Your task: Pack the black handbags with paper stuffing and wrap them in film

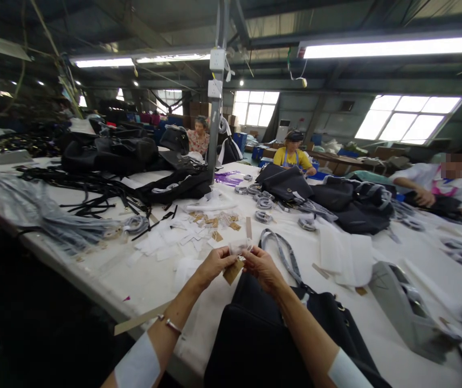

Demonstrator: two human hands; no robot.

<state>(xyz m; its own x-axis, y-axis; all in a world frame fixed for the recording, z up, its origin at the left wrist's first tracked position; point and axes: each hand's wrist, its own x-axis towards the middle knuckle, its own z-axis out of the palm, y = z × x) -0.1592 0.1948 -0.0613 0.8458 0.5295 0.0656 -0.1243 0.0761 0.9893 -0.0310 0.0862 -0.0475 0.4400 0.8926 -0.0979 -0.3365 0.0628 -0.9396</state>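
My left hand (215,265) and my right hand (262,264) meet over the table, fingers pinched together. Between them they hold a brown hang tag (233,271) that dangles below the fingertips, with a small clear plastic piece (239,247) and thin white cord above it. Which finger grips which part is too small to tell. Under my right forearm lies a black bag (255,334), its wrapped handle (285,250) looping up behind my right hand. Several white slips and brown tags (214,222) are scattered just beyond my hands.
A grey tape dispenser (411,310) and white foam sheets (346,253) sit to the right. Black straps (89,194) and plastic-wrapped strips (48,213) cover the left. More black bags (336,196) lie farther back by a metal post (215,108). Several people work around the table.
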